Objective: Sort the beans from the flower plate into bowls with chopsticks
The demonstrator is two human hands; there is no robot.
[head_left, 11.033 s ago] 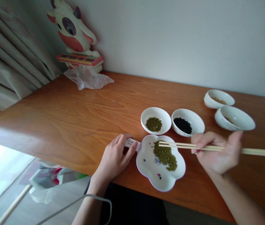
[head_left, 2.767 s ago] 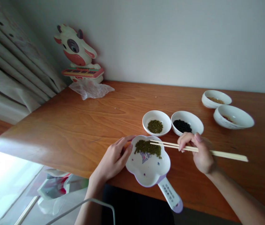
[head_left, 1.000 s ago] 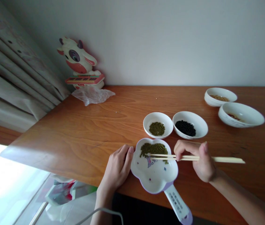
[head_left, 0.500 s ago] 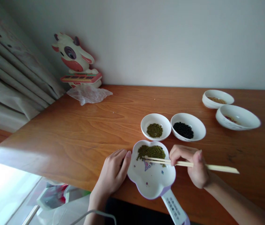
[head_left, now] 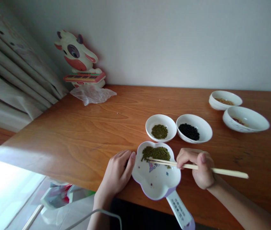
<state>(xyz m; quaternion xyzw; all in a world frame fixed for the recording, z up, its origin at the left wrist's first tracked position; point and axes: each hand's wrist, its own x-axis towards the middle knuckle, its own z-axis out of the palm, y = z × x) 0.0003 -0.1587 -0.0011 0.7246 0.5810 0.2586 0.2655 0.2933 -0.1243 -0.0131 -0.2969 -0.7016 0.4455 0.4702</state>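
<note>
My right hand [head_left: 199, 166] is closed round a pair of pale wooden chopsticks [head_left: 228, 172]. Their tips rest in a white, flower-shaped pan [head_left: 158, 185] with a lilac rim, at the edge of a heap of mung beans [head_left: 158, 153]. Palm down on the table, my left hand [head_left: 118, 171] lies just left of the pan with its thumb against the rim; its fingers are loosely bent and hold nothing visible. Behind the pan stands a white bowl of mung beans [head_left: 159, 138], with a bowl of black beans [head_left: 206, 132] beside it. Whether a bean sits between the tips is too small to tell.
Two more white bowls stand at the back right, one with yellowish grains [head_left: 214, 103], the other with a few reddish pieces [head_left: 257, 123]. A toy cow with a keyboard [head_left: 80, 60] and a crumpled plastic bag [head_left: 93, 95] are at the back left. The pan's handle [head_left: 179, 209] overhangs the table's front edge.
The view has shifted slightly, so everything sits a little further right. Both hands, the chopsticks and the pan keep nearly the same places relative to one another.
</note>
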